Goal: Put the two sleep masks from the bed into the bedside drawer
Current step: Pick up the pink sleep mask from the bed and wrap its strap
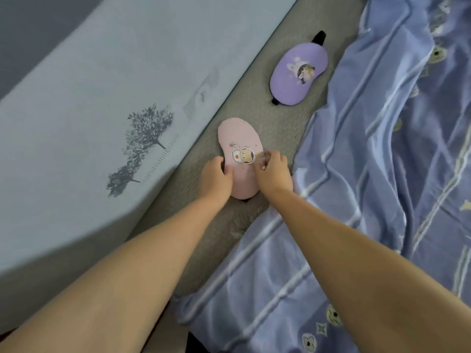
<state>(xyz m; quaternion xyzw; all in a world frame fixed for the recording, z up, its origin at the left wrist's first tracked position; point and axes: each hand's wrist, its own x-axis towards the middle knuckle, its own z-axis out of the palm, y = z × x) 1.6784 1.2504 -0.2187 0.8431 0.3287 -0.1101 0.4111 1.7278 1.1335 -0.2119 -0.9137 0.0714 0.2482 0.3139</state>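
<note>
Both hands are closing on the pink sleep mask [239,159]: the left hand [216,178] is pinching its left edge, the right hand [274,171] its right. Its long axis is running away from them, toward the purple sleep mask [298,75] lying on the bed [275,123] beyond, slightly right.

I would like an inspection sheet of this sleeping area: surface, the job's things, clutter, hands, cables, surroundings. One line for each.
Surface: a grey-brown mat lies bare in a strip between the headboard and the blanket.
Job's things: the pink sleep mask lies flat on the mat under both hands; the purple sleep mask lies farther off, untouched, with a black strap showing at each end. No drawer in view.
Clutter: a crumpled blue blanket covers the right side.
Hands: the left hand and right hand grip the pink mask at its two side edges.
Cables: nothing seen.
Surroundings: a pale headboard with a tree print on the left.
</note>
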